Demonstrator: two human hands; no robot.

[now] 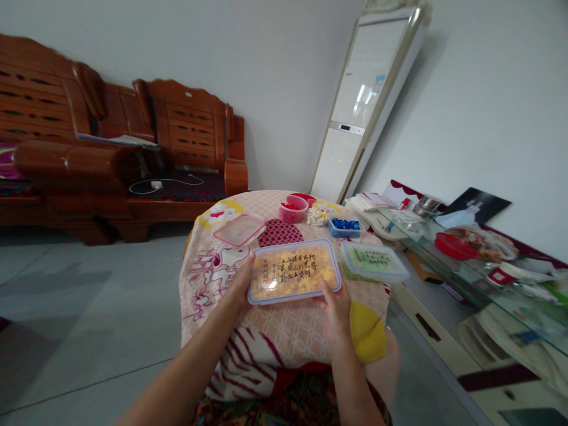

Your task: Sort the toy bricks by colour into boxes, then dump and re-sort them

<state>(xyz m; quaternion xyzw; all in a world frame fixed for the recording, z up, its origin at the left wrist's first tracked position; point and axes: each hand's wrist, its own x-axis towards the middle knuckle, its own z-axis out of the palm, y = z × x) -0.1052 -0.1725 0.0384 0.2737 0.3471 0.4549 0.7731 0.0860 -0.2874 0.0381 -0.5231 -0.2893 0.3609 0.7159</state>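
Note:
Both hands grip a lidded clear plastic container with a blue rim, dark writing on its lid and yellow pieces inside. My left hand is wrapped round its left end. My right hand holds the lower right corner, thumb on the lid. Just right of it lies a similar container with green contents under a lid. Behind stand a small box of blue pieces, a round pink tub with red pieces, and a pile of white pieces. An empty-looking pink-rimmed lid or box rests at the left.
A patterned cloth covers the round table. Wooden armchairs stand behind at the left, and a tall white air conditioner at the back. On the right, a glass-topped cabinet bears papers, a red bowl and a photo.

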